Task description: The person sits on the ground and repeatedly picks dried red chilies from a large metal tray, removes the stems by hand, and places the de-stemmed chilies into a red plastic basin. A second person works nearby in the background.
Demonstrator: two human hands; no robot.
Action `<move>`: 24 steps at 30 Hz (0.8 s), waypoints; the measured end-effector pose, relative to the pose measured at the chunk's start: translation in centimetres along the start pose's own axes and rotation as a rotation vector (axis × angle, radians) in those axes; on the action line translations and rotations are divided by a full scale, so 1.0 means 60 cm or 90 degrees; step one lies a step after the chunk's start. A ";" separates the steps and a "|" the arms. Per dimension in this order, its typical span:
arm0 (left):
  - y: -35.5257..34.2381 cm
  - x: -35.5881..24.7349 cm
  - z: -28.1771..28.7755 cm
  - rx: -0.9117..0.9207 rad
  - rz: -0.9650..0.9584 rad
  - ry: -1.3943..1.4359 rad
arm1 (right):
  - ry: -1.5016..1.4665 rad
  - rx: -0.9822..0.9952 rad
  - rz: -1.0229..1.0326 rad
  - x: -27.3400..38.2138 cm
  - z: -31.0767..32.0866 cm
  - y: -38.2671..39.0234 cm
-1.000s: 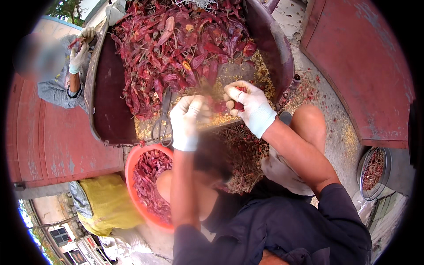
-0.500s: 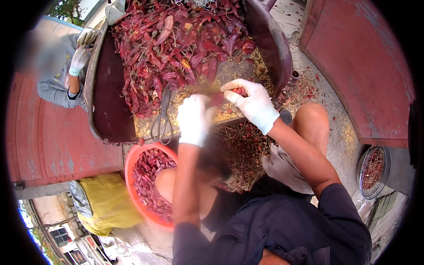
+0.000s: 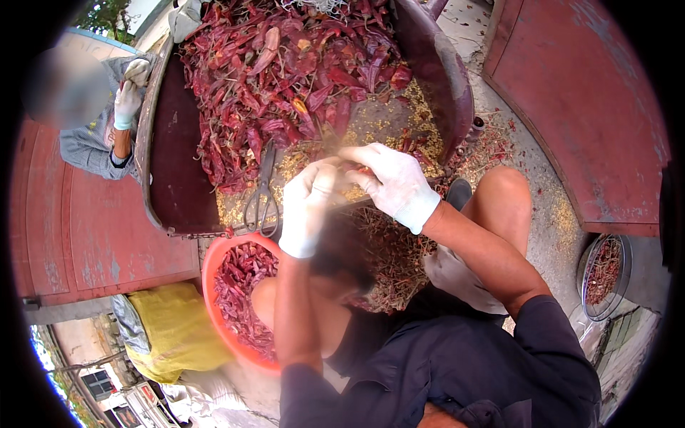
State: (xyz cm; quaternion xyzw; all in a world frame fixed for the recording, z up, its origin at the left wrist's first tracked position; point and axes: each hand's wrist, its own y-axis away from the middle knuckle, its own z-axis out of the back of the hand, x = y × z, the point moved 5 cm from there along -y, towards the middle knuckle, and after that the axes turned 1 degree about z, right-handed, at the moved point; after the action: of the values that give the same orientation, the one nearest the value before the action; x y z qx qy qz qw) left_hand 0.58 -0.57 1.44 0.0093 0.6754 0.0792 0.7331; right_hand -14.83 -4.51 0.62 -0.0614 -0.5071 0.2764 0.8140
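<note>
Both my hands wear white gloves and meet at the near edge of a dark red metal cart [image 3: 173, 160]. My right hand [image 3: 399, 182] pinches a dried chili pepper [image 3: 364, 170], mostly covered by the fingers. My left hand [image 3: 308, 203] has its fingers curled in against the right fingertips, blurred by motion; what it grips is hidden. Beyond them lies a large heap of dried red chili peppers [image 3: 285, 78], with yellow seeds [image 3: 417, 107] scattered on the cart's bed. Dark metal scissors [image 3: 262, 196] lie left of my left hand, handles toward me.
Below left, an orange-red tub [image 3: 209, 274] holds chili pieces. Stems and scraps [image 3: 399, 246] lie below the cart edge, between my legs. A co-worker's gloved hands [image 3: 128, 96] are at the cart's left side. A round clear container [image 3: 606, 278] sits far right, near a red metal panel [image 3: 585, 121].
My right hand has moved left and slightly down, closing the gap to my left hand. The left hand has dropped slightly. The co-worker's hands have shifted a little.
</note>
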 end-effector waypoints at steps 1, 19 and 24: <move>0.000 0.001 0.002 -0.002 -0.005 0.019 | 0.000 -0.002 -0.018 -0.001 0.000 -0.001; 0.000 0.012 0.005 -0.039 0.015 -0.111 | -0.312 0.062 -0.233 -0.023 -0.013 -0.001; -0.003 0.030 -0.007 -0.035 -0.029 0.173 | -0.730 0.070 -0.429 -0.028 -0.032 0.003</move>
State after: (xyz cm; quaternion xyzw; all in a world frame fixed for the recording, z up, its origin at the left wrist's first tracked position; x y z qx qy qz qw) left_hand 0.32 -0.53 -0.39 -0.0371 0.7660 0.0815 0.6366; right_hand -13.78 -4.88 -1.71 0.2991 -0.8362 0.0212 0.4592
